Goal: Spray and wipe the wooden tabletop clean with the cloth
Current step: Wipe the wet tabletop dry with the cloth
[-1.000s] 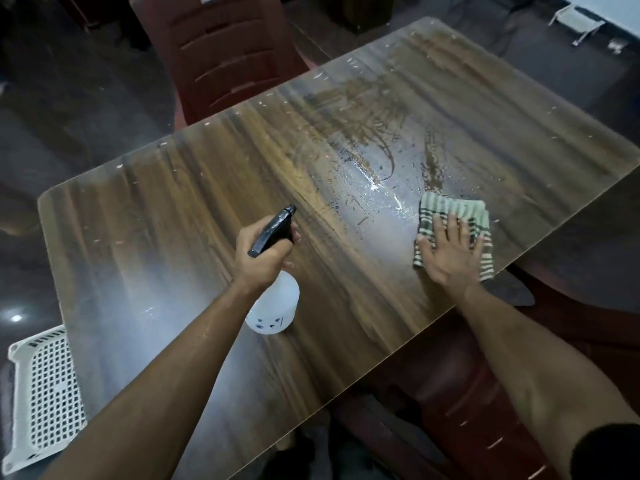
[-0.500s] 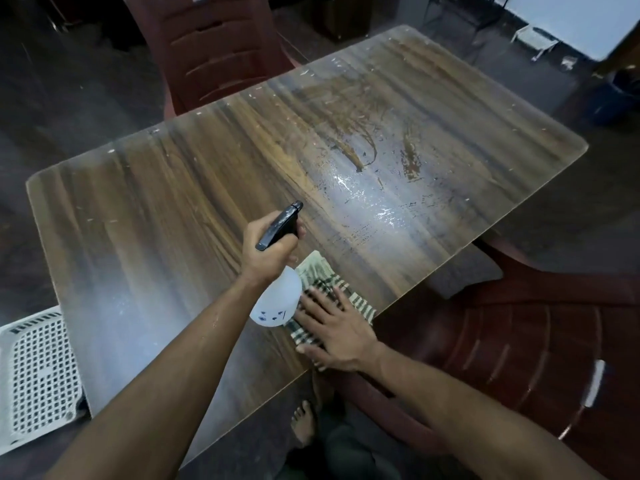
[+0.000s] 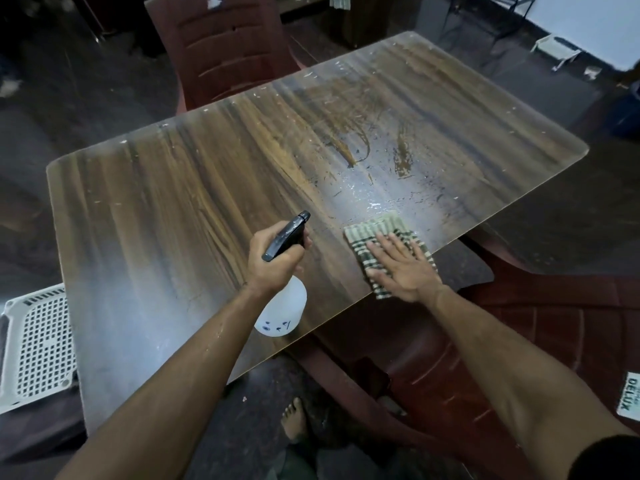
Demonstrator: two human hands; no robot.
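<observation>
Head view looks down on a wooden tabletop (image 3: pixel 194 202) whose long axis runs from about eight o'clock to two o'clock across the picture, its grain streaks crossing the short way, from the far edge toward the near one. The left hand (image 3: pixel 273 258) sits just below the centre, its fingers curled tight round the neck of a spray bottle (image 3: pixel 282 308); the bottle's black trigger head (image 3: pixel 286 235) lies along a line from seven to one o'clock, nozzle tip pointing up toward one o'clock and the far side of the table, while the white translucent body hangs under the fist toward six o'clock, over the near edge of the tabletop. Whether the body touches the wood cannot be told. At about three o'clock from that hand, well apart from it, the right hand (image 3: pixel 403 268) lies flat with straight, spread fingers pressing on a green-and-white checked cloth (image 3: pixel 372 230); the fingers point to eleven o'clock. The cloth is folded into a rough rectangle, long axis from eleven to five o'clock, lying flat on the wood right by the near edge. Just past its far end, toward twelve o'clock, the surface shines wet (image 3: pixel 377 192) with smeared streaks. A dark red plastic chair (image 3: pixel 228 46) stands at the far edge at twelve o'clock, and a white perforated plastic piece (image 3: pixel 38 344) shows at eight o'clock beside the table
</observation>
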